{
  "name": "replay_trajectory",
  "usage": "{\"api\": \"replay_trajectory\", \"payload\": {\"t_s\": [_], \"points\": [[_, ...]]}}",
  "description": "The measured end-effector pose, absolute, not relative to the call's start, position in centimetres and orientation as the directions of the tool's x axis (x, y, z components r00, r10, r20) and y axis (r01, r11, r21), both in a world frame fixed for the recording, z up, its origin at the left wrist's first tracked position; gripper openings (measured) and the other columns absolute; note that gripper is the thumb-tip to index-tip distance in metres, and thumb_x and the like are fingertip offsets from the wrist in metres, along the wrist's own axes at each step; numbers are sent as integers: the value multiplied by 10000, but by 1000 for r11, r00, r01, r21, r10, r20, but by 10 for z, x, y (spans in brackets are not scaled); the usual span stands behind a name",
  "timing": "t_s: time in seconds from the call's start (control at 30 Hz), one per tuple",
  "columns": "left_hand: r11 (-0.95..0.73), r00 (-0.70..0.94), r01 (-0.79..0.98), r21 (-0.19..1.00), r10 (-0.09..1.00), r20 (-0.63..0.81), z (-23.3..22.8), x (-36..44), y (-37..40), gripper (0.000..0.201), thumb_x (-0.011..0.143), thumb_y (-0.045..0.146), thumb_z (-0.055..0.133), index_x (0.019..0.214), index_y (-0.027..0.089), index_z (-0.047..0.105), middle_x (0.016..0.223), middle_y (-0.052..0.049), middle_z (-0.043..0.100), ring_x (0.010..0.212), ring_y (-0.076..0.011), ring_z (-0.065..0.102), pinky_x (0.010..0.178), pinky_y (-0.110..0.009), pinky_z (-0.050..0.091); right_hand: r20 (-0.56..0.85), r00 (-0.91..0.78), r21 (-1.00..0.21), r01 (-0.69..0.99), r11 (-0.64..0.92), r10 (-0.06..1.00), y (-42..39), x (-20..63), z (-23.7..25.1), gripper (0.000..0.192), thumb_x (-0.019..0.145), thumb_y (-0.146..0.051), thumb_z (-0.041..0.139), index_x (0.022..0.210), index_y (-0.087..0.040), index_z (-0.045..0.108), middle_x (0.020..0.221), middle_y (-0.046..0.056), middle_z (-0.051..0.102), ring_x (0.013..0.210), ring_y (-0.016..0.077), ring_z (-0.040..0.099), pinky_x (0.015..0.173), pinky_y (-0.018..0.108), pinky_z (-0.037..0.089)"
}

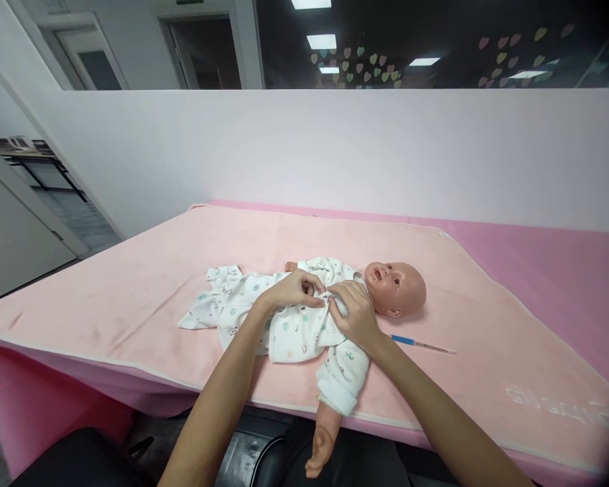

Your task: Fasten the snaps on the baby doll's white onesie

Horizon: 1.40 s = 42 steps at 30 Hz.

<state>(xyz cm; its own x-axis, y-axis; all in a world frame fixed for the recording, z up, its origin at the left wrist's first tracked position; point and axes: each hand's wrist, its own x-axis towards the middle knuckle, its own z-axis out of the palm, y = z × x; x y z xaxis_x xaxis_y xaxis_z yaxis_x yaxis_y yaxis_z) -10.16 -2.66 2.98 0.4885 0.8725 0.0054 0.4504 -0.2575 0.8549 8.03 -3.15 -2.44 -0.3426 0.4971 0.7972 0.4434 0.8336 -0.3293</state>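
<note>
A baby doll (394,287) lies on its back on a pink blanket (132,297), head to the right. It wears a white printed garment (294,335). One bare doll arm (325,443) hangs over the table's near edge. My left hand (291,289) pinches the garment's fabric at the doll's chest. My right hand (354,312) grips the fabric right beside it, just below the doll's neck. The fingertips of both hands meet at the front opening of the garment.
A thin thermometer (420,343) with a blue end lies on the blanket to the right of the doll. A white partition wall (335,149) stands behind the table. A dark chair (264,460) sits under the near edge.
</note>
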Motion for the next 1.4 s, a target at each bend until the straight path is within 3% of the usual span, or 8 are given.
{"api": "replay_trajectory", "payload": {"t_s": [0.23, 0.57, 0.8, 1.1, 1.27, 1.4], "points": [[-319, 508, 380, 868, 857, 93, 28, -102, -25, 281, 605, 332, 713, 757, 114, 622, 813, -26, 540, 541, -39, 418, 489, -189, 335, 792, -351, -327, 447, 833, 499, -32, 80, -24, 150, 796, -143, 461, 906, -186, 554, 852, 53, 603, 842, 194, 518, 792, 353, 400], [-340, 533, 361, 868, 839, 108, 28, -104, -25, 279, 623, 318, 717, 805, 115, 657, 857, -53, 566, 558, -45, 421, 500, -202, 345, 799, -346, -333, 426, 841, 491, -32, 81, -24, 166, 805, -153, 453, 928, -187, 559, 881, 58, 609, 857, 197, 525, 796, 359, 399], [-332, 520, 427, 841, 851, 72, 29, -102, -25, 325, 589, 349, 733, 810, 122, 660, 816, -38, 557, 558, -52, 409, 486, -201, 331, 793, -364, -345, 393, 852, 489, -33, 83, -23, 171, 830, -180, 431, 936, -191, 565, 896, 59, 606, 872, 195, 523, 802, 361, 391], [-273, 426, 542, 794, 904, 20, 29, -98, -27, 282, 611, 334, 691, 780, 113, 648, 501, 47, 417, 482, -56, 371, 453, -188, 268, 786, -344, -343, 448, 825, 514, -33, 81, -24, 157, 850, -203, 424, 893, -191, 575, 851, 53, 608, 839, 182, 531, 786, 340, 392], [-229, 437, 476, 849, 900, -2, 30, -98, -28, 307, 610, 346, 699, 798, 114, 632, 511, 52, 401, 475, -48, 351, 444, -180, 249, 782, -338, -349, 460, 817, 524, -32, 80, -25, 129, 845, -197, 441, 867, -191, 568, 843, 49, 604, 826, 179, 526, 778, 337, 394], [-212, 472, 398, 893, 881, -1, 33, -99, -28, 344, 594, 348, 718, 825, 118, 611, 615, 22, 489, 515, -48, 372, 460, -176, 277, 787, -331, -347, 460, 817, 521, -31, 79, -26, 125, 851, -209, 439, 830, -193, 561, 830, 50, 599, 820, 179, 526, 770, 335, 392]]}}
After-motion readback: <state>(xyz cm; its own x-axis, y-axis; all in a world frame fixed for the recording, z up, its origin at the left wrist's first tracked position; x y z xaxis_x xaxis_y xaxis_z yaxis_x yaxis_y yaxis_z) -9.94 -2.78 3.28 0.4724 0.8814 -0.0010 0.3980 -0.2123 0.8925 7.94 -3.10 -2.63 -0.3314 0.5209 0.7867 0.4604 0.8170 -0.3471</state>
